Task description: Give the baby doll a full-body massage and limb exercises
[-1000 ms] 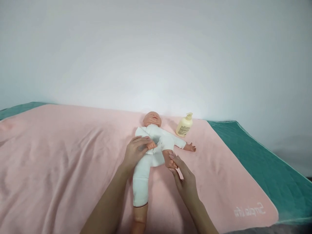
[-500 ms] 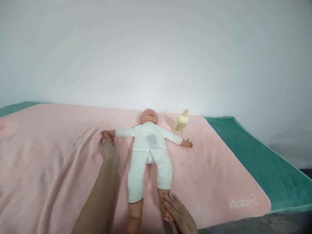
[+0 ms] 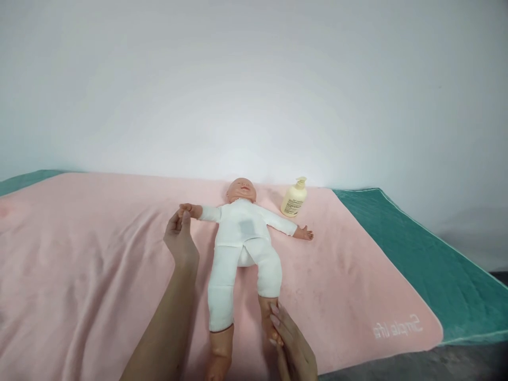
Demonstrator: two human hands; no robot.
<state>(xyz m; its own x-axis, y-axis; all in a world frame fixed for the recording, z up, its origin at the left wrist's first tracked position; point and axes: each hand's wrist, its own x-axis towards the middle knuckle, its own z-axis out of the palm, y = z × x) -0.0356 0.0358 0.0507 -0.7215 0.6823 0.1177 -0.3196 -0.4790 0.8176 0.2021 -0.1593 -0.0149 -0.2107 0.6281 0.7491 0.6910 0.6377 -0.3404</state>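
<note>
A baby doll (image 3: 246,227) with a white cloth body lies on its back on a pink blanket (image 3: 337,296), head at the far end. My left hand (image 3: 180,238) pinches the doll's hand on the left side, and that arm is raised a little and bent. Around the doll's foot on the right, my right hand (image 3: 291,338) has its fingers closed, with the thumb partly hidden. The doll's other arm is stretched out flat to the right, and its other leg lies straight toward me.
A pale yellow pump bottle (image 3: 294,198) stands upright on the blanket, right of the doll's head. Beneath the pink blanket, a green cover (image 3: 428,264) shows at the right and far left. A white wall (image 3: 254,84) rises behind.
My left hand has moved the doll's hand inward and up, bending its arm. My right hand has pushed the foot slightly away from me.
</note>
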